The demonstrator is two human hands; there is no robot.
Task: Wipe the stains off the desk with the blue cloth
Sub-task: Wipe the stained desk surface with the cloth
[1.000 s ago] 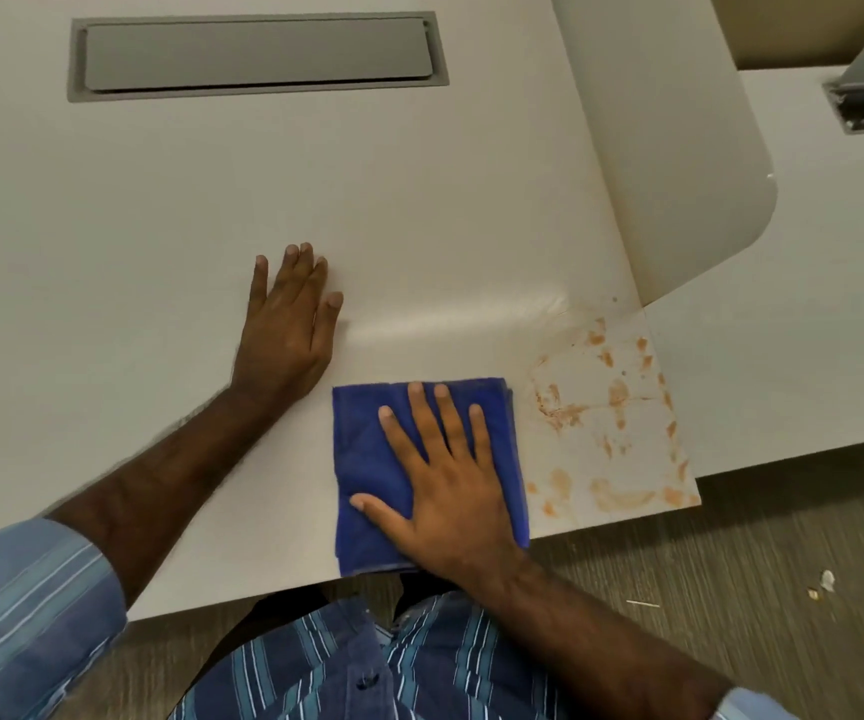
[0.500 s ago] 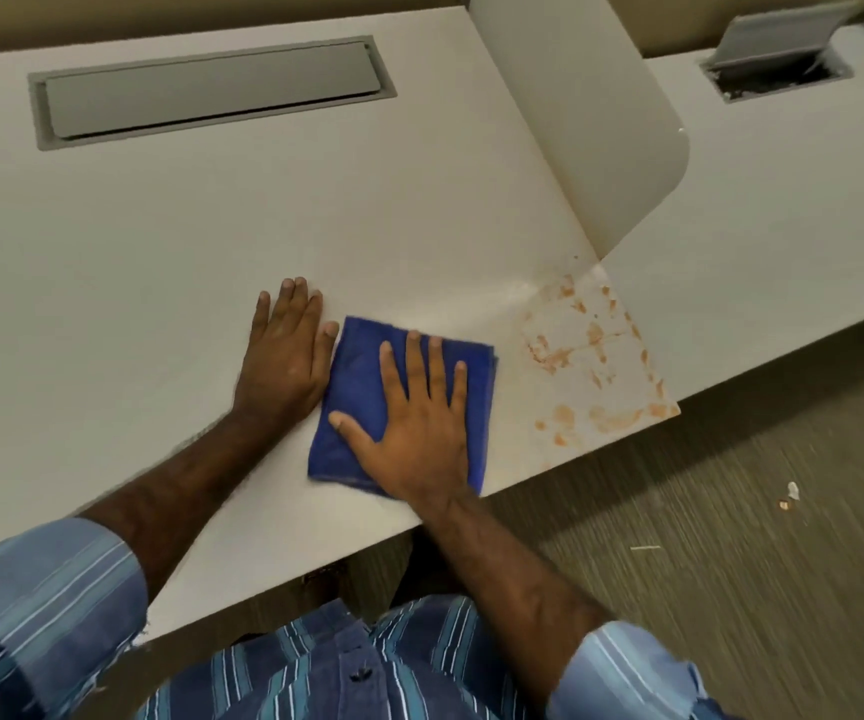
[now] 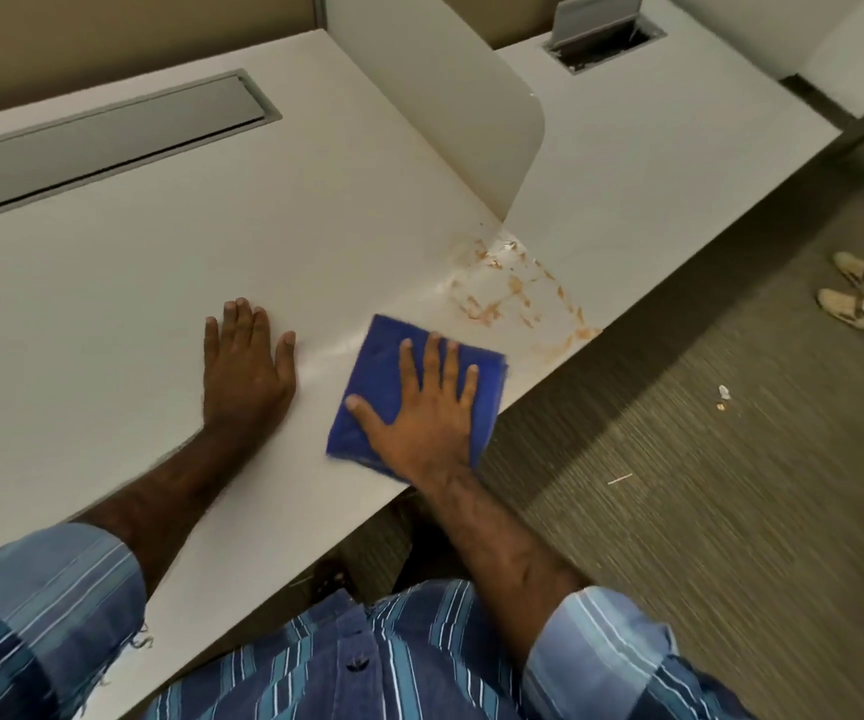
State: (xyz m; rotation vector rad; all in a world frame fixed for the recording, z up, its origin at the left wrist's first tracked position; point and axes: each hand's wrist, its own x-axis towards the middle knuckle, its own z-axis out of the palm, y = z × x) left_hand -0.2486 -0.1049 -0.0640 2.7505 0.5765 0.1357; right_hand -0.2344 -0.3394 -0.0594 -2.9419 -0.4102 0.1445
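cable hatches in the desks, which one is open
The far right cable hatch, on the neighbouring desk past the divider panel: its grey lid is tilted up over a dark opening. The long cable hatch on the left has its lid lying flat.

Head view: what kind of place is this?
Probably an open-plan office: a long white desk with flip-lid cable hatches, a rounded divider panel between seats, and grey carpet floor.

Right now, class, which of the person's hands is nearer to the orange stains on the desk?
The right hand. It presses flat on the blue cloth, just short of the stains. The left hand rests flat on the desk, farther away beyond the cloth.
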